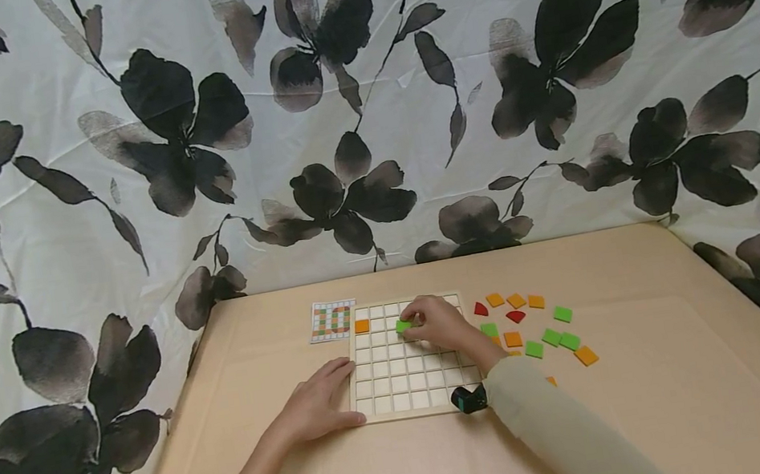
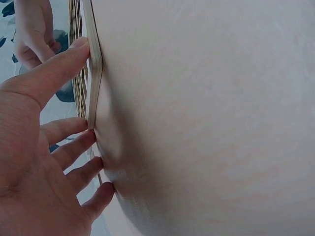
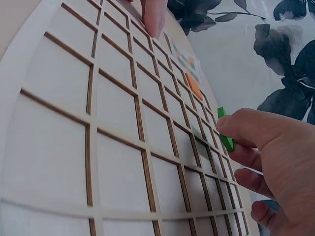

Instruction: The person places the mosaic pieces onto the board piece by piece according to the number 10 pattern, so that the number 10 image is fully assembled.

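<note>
On a pale wood-coloured table [image 1: 399, 473], the left hand [image 1: 319, 403], fingers relaxed, touches a pale gridded wooden board [image 1: 399, 385]; over it, the right hand [image 1: 442, 325] pinches a green square tile [image 1: 403, 326], probably best lowered level between dividers [image 3: 89, 167].

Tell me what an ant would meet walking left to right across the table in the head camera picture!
Pattern card → orange tile on the board → green tile → right hand pinching it → leftmost red piece → orange tile farthest right.
</note>
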`<state>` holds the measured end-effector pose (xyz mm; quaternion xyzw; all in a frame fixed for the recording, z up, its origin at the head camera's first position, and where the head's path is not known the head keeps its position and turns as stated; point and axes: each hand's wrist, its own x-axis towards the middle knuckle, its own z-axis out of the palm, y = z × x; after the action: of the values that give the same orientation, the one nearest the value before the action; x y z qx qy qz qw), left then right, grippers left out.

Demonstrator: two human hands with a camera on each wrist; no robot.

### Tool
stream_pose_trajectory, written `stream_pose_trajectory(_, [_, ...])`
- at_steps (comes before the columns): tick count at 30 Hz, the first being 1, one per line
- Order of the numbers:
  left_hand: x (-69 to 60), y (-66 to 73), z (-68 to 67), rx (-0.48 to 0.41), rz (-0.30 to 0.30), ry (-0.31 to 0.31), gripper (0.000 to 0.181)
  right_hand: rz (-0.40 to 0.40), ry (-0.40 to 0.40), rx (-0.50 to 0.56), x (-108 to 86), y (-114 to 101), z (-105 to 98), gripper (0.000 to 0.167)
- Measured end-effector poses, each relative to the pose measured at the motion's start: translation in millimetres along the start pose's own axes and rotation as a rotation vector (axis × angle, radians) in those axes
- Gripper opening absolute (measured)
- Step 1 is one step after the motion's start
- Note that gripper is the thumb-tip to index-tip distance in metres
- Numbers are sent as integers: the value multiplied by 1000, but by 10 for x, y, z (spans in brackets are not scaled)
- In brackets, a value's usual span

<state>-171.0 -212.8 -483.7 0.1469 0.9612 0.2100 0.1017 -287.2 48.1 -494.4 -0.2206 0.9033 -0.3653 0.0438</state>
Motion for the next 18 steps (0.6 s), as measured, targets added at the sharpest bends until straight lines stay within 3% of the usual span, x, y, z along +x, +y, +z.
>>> stream_pose_trajectory(18, [-4, -1, -38, -18, -10, -12, 86, -26, -36, -84, 210, -195, 163, 21])
